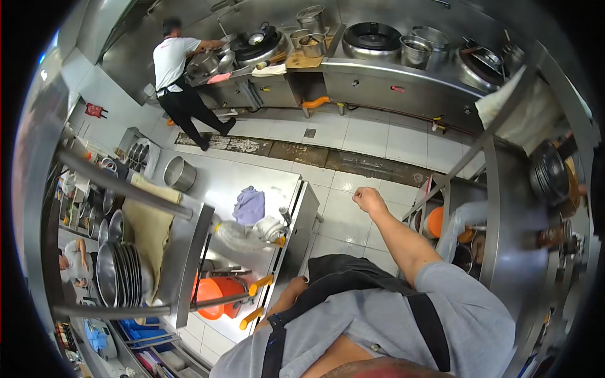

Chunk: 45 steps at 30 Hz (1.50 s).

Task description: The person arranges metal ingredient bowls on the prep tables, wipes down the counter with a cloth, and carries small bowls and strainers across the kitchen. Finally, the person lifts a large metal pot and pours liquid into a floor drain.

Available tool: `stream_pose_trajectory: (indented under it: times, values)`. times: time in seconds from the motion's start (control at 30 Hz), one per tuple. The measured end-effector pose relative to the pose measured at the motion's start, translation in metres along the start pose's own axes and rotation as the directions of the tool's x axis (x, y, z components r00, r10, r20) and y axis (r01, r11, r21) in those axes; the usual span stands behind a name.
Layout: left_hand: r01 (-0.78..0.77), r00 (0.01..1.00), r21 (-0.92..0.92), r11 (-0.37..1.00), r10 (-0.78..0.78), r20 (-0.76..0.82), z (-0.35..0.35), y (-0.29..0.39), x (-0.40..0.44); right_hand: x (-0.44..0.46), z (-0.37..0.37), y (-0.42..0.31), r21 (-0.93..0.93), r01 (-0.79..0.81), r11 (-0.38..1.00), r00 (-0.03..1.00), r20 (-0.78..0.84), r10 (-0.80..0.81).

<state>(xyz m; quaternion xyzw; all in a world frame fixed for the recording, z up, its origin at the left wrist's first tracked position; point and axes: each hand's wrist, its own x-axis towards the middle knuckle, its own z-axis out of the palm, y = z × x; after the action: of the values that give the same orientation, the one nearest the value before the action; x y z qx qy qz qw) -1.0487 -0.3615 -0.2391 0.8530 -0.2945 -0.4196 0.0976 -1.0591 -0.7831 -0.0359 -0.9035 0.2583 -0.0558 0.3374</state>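
Note:
My right hand is held out in front of me above the tiled floor, fingers curled in, with nothing visible in it. My left hand hangs low by my dark apron, close to the edge of the steel table; its fingers are mostly hidden. On that table lie a crumpled purple cloth and a whitish cloth. A steel pot stands at its far end. Nearer to my left arm are an orange bucket and yellow-orange handles.
A co-worker in a white shirt works at the wok range across the aisle. A dark drain strip crosses the floor tiles. Stacked pans sit on a left shelf; a steel rack stands right.

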Motion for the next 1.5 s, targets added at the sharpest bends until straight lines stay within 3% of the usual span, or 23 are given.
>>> stream_pose_trajectory:
  times: [0.1,0.23,0.27,0.33,0.4,0.43,0.57,0.63,0.7,0.77,0.83,0.87,0.9,0.97,1.0,1.03,1.07,1.1,1.13,1.17,1.3,1.37,1.5]
  values:
    - [-0.045,0.974,-0.215,0.976,-0.005,-0.226,-0.017,0.019,0.006,0.058,-0.004,-0.009,0.109,-0.017,0.994,0.994,0.107,0.005]
    - [-0.112,0.962,-0.375,0.92,0.007,-0.271,-0.132,0.117,0.048,0.125,-0.009,0.016,0.104,0.092,0.99,0.993,0.057,-0.099]
    - [-0.152,0.963,-0.416,0.897,0.039,-0.268,-0.155,0.128,0.068,0.138,-0.013,0.03,0.102,0.038,0.994,0.996,0.081,-0.046]
    - [-0.271,0.951,-0.526,0.806,0.14,-0.275,-0.208,0.153,0.117,0.156,-0.015,0.081,-0.226,0.206,0.952,0.973,-0.054,-0.224]
    - [-0.26,0.928,-0.399,0.879,0.113,-0.356,-0.276,0.188,0.159,0.156,-0.029,0.136,-0.269,-0.041,0.962,0.999,-0.006,0.041]
    - [-0.28,0.93,-0.477,0.833,0.112,-0.35,-0.32,0.21,0.171,0.152,-0.039,0.162,-0.259,-0.099,0.961,0.994,0.01,0.105]
    - [-0.419,0.834,-0.441,0.794,0.145,-0.532,-0.438,0.251,0.258,0.121,-0.08,0.22,-0.517,-0.39,0.762,0.88,0.033,0.473]
    - [-0.432,0.804,-0.392,0.812,0.149,-0.576,-0.47,0.263,0.289,0.081,-0.05,0.334,-0.613,-0.109,0.782,0.99,0.004,0.141]
    - [-0.435,0.86,-0.47,0.768,0.199,-0.47,-0.493,0.271,0.324,0.074,-0.082,0.271,-0.698,-0.078,0.712,0.933,0.2,0.298]
    - [-0.444,0.859,-0.449,0.776,0.225,-0.46,-0.49,0.256,0.365,0.073,-0.078,0.279,-0.68,-0.067,0.73,0.904,0.269,0.333]
    - [-0.292,0.896,-0.159,0.943,0.212,-0.389,-0.459,0.214,0.409,0.086,-0.067,0.285,-0.634,-0.066,0.771,0.893,0.307,0.329]
    - [-0.134,0.965,0.138,0.981,0.161,-0.208,-0.44,0.185,0.43,0.101,-0.061,0.289,-0.596,-0.053,0.801,0.913,0.297,0.281]
    - [0.001,0.996,0.268,0.963,0.023,-0.088,-0.418,0.156,0.441,0.117,-0.055,0.297,-0.545,-0.005,0.839,0.955,0.245,0.165]
    - [0.058,0.989,0.345,0.937,-0.102,0.112,-0.398,0.134,0.416,0.164,-0.043,0.313,-0.437,0.152,0.887,0.988,0.035,-0.152]
    - [0.06,0.98,0.324,0.944,-0.117,0.159,-0.376,0.11,0.414,0.201,-0.032,0.325,-0.407,0.098,0.908,0.995,0.007,-0.104]
    - [0.009,0.948,0.297,0.955,-0.103,0.302,-0.377,0.109,0.397,0.245,-0.013,0.353,-0.349,-0.1,0.932,0.984,0.103,0.144]
    - [0.118,0.948,0.171,0.978,-0.162,0.273,-0.38,0.106,0.377,0.314,-0.02,0.346,-0.381,-0.314,0.87,0.846,0.303,0.439]
    - [0.218,0.945,0.035,0.975,-0.22,0.243,-0.387,0.11,0.352,0.349,-0.045,0.303,-0.378,-0.184,0.907,0.98,0.007,0.201]
    - [0.301,0.942,-0.109,0.947,-0.278,0.191,-0.385,0.107,0.339,0.394,-0.049,0.299,-0.379,-0.137,0.915,0.991,-0.049,0.127]
    - [0.356,0.934,-0.235,0.904,-0.332,0.136,-0.384,0.104,0.332,0.439,-0.068,0.277,-0.405,-0.172,0.898,0.971,0.085,0.224]
    - [0.424,0.86,-0.597,0.681,-0.51,0.03,-0.376,0.09,0.318,0.57,-0.093,0.227,-0.424,-0.165,0.89,0.977,0.053,0.207]
    - [0.415,0.828,-0.695,0.588,-0.56,0.02,-0.367,0.09,0.313,0.615,-0.095,0.189,-0.297,-0.101,0.949,0.994,0.001,0.106]
    - [0.424,0.782,-0.762,0.489,-0.622,0.037,-0.332,0.087,0.3,0.669,-0.051,0.122,0.003,-0.053,0.999,0.978,0.201,0.051]
